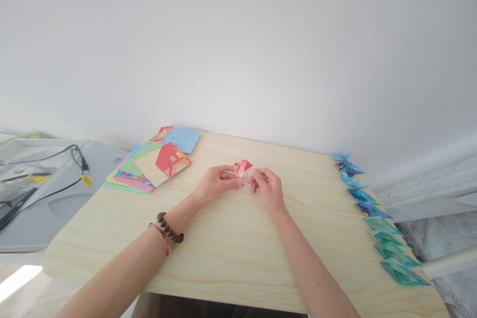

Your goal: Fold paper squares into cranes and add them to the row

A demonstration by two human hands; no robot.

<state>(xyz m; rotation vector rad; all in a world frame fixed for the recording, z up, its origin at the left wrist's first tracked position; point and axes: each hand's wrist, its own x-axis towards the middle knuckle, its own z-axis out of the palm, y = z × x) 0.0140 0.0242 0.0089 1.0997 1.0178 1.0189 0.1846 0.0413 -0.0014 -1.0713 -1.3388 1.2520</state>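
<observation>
A small folded piece of red and pink patterned paper (242,167) is held just above the pale wooden table (231,253), near its middle. My left hand (216,184) pinches the paper's left side with thumb and fingers. My right hand (265,186) has its fingers curled and pinches the paper's right side. A dark bead bracelet and a thin copper one sit on my left wrist (167,231).
A loose stack of coloured patterned paper squares (152,164) lies at the table's back left. Several folded blue and green paper pieces (376,218) line the right edge. A grey surface with black cables (55,179) stands to the left. A white wall rises behind.
</observation>
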